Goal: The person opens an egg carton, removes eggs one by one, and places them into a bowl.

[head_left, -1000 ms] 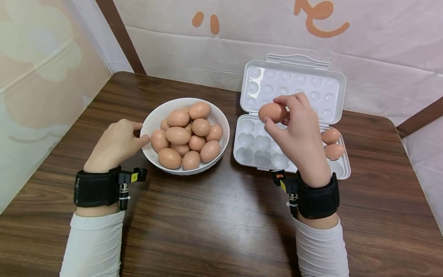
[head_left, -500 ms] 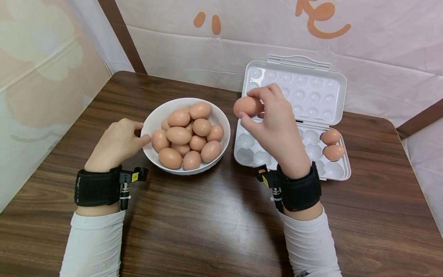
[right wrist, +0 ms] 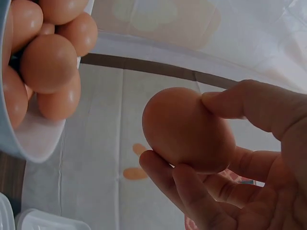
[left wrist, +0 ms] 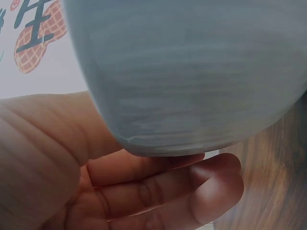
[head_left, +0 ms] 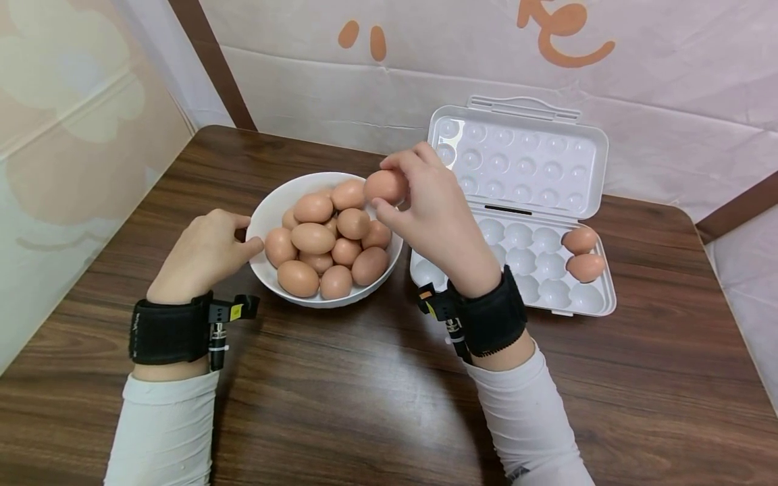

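A brown egg [head_left: 386, 187] is pinched between the thumb and fingers of my right hand [head_left: 434, 209], over the right rim of a white bowl [head_left: 261, 214]. In the right wrist view the held egg [right wrist: 187, 129] shows clear of the piled eggs [right wrist: 48, 64]. Several brown eggs [head_left: 313, 238] are heaped in the bowl. My left hand [head_left: 203, 253] holds the bowl at its left side, thumb at the rim. Seen from the left wrist, its fingers [left wrist: 216, 196] curl beneath the bowl wall [left wrist: 192, 86].
An open white plastic egg box [head_left: 521, 260] lies to the right, its lid [head_left: 516, 152] tilted back toward the cloth wall [head_left: 389, 88]. Two eggs [head_left: 583, 254] sit in cups at its right end. All stands on a dark wooden table [head_left: 340, 405].
My right hand has carried the egg leftward, from above the egg box to over the bowl's right rim. The left hand and the bowl have stayed in place.
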Motion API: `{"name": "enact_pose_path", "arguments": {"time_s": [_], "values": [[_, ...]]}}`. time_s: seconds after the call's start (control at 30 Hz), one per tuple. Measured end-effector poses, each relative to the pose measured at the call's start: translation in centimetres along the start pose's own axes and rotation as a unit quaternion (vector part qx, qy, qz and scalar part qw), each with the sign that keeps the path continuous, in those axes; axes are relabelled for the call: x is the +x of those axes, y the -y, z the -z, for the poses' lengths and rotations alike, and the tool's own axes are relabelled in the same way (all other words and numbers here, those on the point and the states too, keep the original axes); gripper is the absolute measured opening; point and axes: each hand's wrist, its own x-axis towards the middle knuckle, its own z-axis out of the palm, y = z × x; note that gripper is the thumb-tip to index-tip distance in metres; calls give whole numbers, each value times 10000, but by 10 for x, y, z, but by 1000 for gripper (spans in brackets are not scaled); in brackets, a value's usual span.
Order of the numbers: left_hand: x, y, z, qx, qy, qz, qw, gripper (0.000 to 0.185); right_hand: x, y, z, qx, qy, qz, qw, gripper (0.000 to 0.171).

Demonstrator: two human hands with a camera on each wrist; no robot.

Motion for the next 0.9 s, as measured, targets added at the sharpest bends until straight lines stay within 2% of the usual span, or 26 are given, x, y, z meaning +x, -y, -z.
{"name": "enact_pose_path", "arguments": {"time_s": [0.57,0.9], "values": [[1,3,0,48,-51,-65,10000,25,30,18,-27,-441,831,138,9955,37],[1,1,0,8,18,-25,10000,25,45,26,-47,-431,1138,284,9922,37]]}}
